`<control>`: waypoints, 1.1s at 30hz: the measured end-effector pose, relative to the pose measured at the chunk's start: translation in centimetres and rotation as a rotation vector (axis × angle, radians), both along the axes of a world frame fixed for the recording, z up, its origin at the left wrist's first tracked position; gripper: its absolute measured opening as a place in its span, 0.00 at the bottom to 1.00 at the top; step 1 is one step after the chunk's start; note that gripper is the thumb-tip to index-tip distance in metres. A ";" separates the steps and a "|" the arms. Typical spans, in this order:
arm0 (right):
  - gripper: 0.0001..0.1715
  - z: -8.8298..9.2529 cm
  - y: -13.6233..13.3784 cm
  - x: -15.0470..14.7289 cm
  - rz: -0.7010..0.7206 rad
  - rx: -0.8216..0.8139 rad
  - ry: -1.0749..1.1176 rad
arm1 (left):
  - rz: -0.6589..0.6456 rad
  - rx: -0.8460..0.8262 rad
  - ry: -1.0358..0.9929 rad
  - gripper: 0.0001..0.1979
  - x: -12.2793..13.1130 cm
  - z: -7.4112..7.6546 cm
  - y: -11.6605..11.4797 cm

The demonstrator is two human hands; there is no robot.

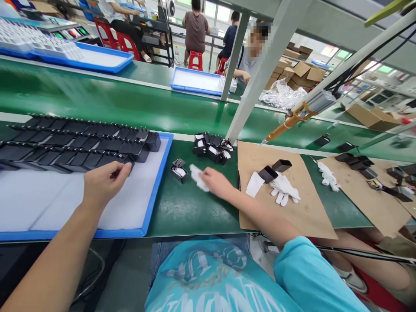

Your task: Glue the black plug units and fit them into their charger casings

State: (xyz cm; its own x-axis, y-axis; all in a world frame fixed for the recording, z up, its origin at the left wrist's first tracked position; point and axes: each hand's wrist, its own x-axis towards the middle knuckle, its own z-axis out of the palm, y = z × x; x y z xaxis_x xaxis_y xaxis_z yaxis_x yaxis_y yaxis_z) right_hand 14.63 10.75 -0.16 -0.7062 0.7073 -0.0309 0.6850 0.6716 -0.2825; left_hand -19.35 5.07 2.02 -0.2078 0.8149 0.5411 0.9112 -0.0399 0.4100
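The right hand [217,182] pinches a white cloth [199,177] between thumb and fingers; the cloth is blurred, its long side slanting away from the body toward the left. Just left of the cloth, apart from it, a lone black case [179,172] with a white inside sits on the green bench [188,216], its lid raised. The case's long axis seems to run roughly across the bench, its right end slightly closer to the body. The right hand is the nearer one to it.

Farther left of that grip, across the tray's edge, the left hand [107,182] is curled, thumb and fingertips at the near end of the rows of black cases [78,143]; whether it grips one cannot be told. The rows fill the far part of a blue tray [156,186] lined in white.

Beyond the right hand lies a cluster of black cases [212,152]. To its right, a cardboard sheet [282,221] carries two black sleeves [268,174], a white pad [255,184] and a white glove [284,188]. An orange screwdriver [284,127] hangs above the sheet's far edge.
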 end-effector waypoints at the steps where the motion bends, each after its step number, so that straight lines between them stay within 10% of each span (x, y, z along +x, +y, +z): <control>1: 0.15 0.2 -1.0 -0.2 0.095 -0.030 0.006 | 0.020 0.009 -0.037 0.14 -0.1 -0.1 0.0; 5: 0.15 1.0 -5.1 2.2 0.355 -0.126 0.106 | -0.068 0.066 -0.204 0.21 0.3 0.4 -0.1; 15: 0.16 0.3 -3.3 9.2 -0.319 0.185 -0.027 | -0.354 -0.339 -0.105 0.49 9.6 0.9 1.0; 22: 0.18 0.2 -2.0 9.6 -0.397 0.141 0.002 | -0.437 -0.551 -0.074 0.49 11.1 0.4 3.2; 33: 0.20 5.2 0.9 13.5 -0.601 -0.043 0.365 | -0.716 -0.756 -0.244 0.30 10.8 1.7 2.5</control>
State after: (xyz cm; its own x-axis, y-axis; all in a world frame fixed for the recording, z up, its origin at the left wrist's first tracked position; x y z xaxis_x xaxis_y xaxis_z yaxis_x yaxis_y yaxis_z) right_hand 28.12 11.62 5.03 -0.1640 0.9817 0.0968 0.7900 0.1895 -0.5830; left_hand -8.57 7.60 3.73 0.4177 0.8965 -0.1473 0.6664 -0.1921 0.7205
